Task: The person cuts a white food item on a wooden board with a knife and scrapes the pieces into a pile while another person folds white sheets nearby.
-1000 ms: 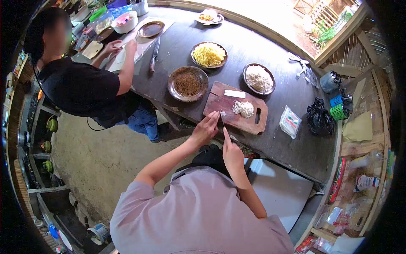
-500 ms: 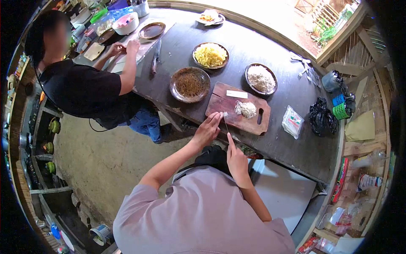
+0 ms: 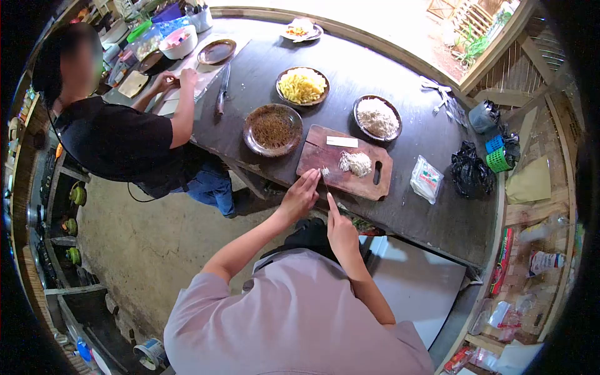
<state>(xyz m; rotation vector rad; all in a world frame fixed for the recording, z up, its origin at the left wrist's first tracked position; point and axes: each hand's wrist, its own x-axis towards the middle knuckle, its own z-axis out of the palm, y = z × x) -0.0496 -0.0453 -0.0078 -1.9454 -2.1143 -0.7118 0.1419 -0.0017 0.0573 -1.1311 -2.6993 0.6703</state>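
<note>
A wooden cutting board [image 3: 312, 156] lies at the table's near edge. My right hand [image 3: 342, 234] grips a knife [image 3: 325, 185], its index finger stretched along the top and its blade over the board. At the board's near left edge, my left hand [image 3: 301, 199] presses its fingertips together on a small white food piece, mostly hidden under them. Thin white cut strips [image 3: 324, 171] lie just beyond the blade. To their right sits a heap of white shreds [image 3: 355, 164]. A flat white slab [image 3: 342, 142] rests farther back on the board.
Around the board stand a plate of brown crumbly food [image 3: 273, 129], a bowl of yellow pieces [image 3: 302, 86] and a bowl of pale shreds [image 3: 377, 117]. A white packet [image 3: 427, 179] lies right. At left, a co-worker [image 3: 119, 137] handles something small near another knife [image 3: 223, 90].
The view has shifted slightly, so the table's things sit a little farther left. Both my hands stay at the board, and more cut strips show beside the blade.
</note>
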